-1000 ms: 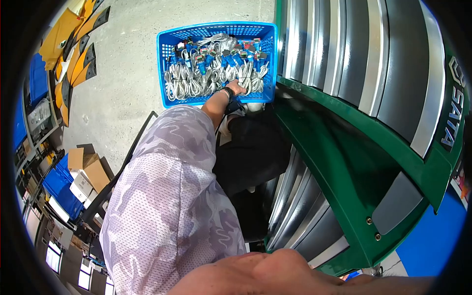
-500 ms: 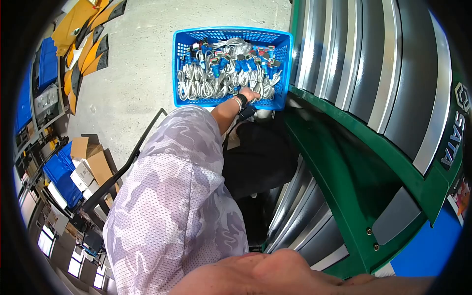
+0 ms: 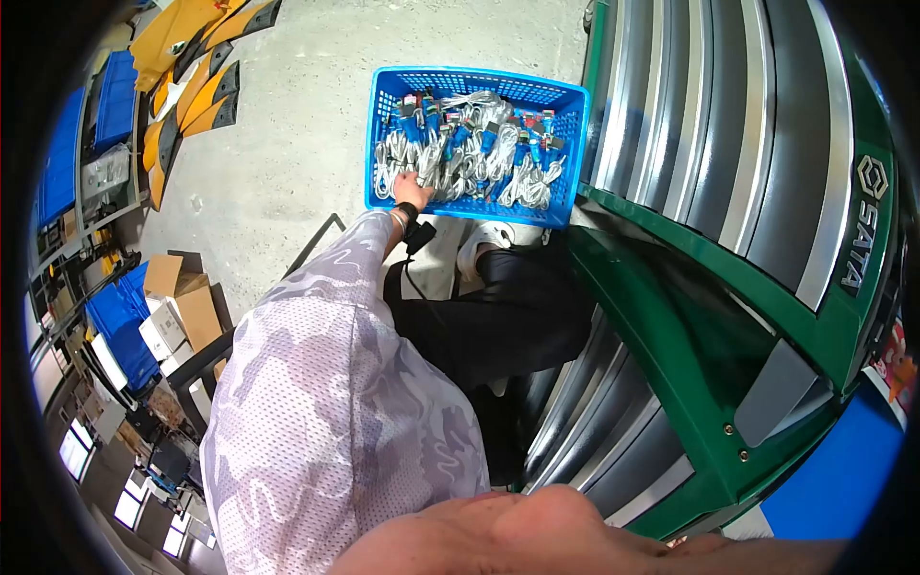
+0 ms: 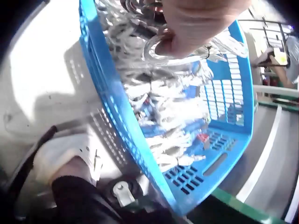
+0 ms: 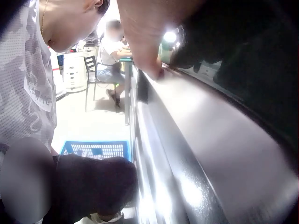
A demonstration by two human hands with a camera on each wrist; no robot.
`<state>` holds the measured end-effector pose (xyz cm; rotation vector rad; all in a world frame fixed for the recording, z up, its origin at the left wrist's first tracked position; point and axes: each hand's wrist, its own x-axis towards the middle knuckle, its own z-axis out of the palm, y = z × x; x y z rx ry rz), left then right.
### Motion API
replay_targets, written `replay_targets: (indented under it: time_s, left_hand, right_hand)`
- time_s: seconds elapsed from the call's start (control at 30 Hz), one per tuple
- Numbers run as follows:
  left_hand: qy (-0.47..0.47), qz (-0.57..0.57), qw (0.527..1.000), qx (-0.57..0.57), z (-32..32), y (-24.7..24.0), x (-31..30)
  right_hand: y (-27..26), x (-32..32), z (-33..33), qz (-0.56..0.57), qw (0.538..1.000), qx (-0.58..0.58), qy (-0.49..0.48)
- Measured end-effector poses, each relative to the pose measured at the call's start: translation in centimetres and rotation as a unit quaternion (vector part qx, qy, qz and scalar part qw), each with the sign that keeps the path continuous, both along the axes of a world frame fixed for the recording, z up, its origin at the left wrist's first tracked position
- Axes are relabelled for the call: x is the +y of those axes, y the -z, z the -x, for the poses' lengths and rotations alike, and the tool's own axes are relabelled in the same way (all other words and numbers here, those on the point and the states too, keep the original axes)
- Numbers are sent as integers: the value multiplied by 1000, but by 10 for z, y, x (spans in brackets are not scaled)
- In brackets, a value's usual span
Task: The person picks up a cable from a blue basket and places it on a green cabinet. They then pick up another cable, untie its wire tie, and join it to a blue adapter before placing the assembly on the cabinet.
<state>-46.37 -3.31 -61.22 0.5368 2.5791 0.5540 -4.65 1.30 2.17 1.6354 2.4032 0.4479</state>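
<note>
A blue plastic basket (image 3: 479,211) holds several bundles of grey-white cable with blue connectors. At its near left corner in the head view, my left hand (image 3: 410,192) grips a cable bundle (image 3: 426,165). The left wrist view shows the left hand (image 4: 201,23) with its thumb hooked into the clear-looking loop (image 4: 152,51) of that bundle, over the other cables (image 4: 173,112). My right hand (image 5: 147,42) appears only in the right wrist view, its straight thumb resting on the top edge of the green tool cabinet (image 5: 196,107); its other fingers are hidden.
The cabinet's grey drawer fronts (image 3: 704,115) stand just right of the basket. A shoe (image 3: 484,240) is close to the basket's near side. Yellow-black ramps (image 3: 206,96) and cardboard boxes (image 3: 182,297) lie to the left. Another person (image 5: 110,56) sits beyond the cabinet.
My left hand has moved from the right part of the basket to its left end. Bundles in the basket have shifted, and the whole basket appears farther right in the head view.
</note>
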Motion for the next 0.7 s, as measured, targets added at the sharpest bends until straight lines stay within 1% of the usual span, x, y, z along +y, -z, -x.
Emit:
replay_targets:
  time_s: [0.03, 0.07, 0.1, 0.13, 0.2, 0.27, 0.33, 0.37, 0.43, 0.47, 0.53, 0.57, 0.6, 0.67, 0.7]
  left_hand:
    - [25, 34, 999, -9, 8, 12, -4]
    - [50, 67, 996, -18, 16, 7, -1]
    - [32, 92, 981, -167, 26, 4, 9]
    - [34, 46, 983, -173, 24, -1, 14]
    - [3, 114, 979, -166, 20, 10, 31]
    - [-31, 137, 974, -177, 15, 21, 39]
    - [-82, 142, 974, -158, 3, -5, 48]
    - [-83, 140, 974, -158, 0, -15, 45]
    - [-126, 92, 979, -129, 1, -33, 38]
    - [-149, 138, 969, -141, 8, -41, 35]
    - [-158, 185, 963, -116, 21, -49, 18]
    - [-161, 178, 968, -72, 25, -47, 9]
    - [-156, 184, 965, -106, 31, -44, 4]
    - [-121, 270, 950, -98, 32, -42, 12]
    - [-121, 270, 950, -99, 32, -41, 15]
  right_hand:
    - [0, -1, 0, 1, 1000, 1, -1]
    - [-1, -1, 1, 2, 1000, 0, -1]
    - [-1, -1, 1, 4, 1000, -1, -1]
    - [-2, -1, 2, 3, 1000, -1, -3]
    - [-3, -1, 3, 5, 1000, 6, -3]
    - [-2, -1, 1, 4, 1000, 10, -10]
    - [-4, -2, 2, 4, 1000, 11, -18]
    - [-5, -2, 4, 9, 1000, 2, -5]
    - [-5, -2, 4, 12, 1000, -5, 7]
    - [-4, -2, 0, 11, 1000, 5, -8]
    - [-4, -1, -3, 7, 1000, 16, -25]
    - [-4, -1, -3, 8, 1000, 12, -25]
    - [-5, -1, -3, 9, 1000, 8, -24]
    - [-6, -2, -1, 10, 1000, 8, -21]
    - [-6, -2, 0, 13, 1000, 9, -18]
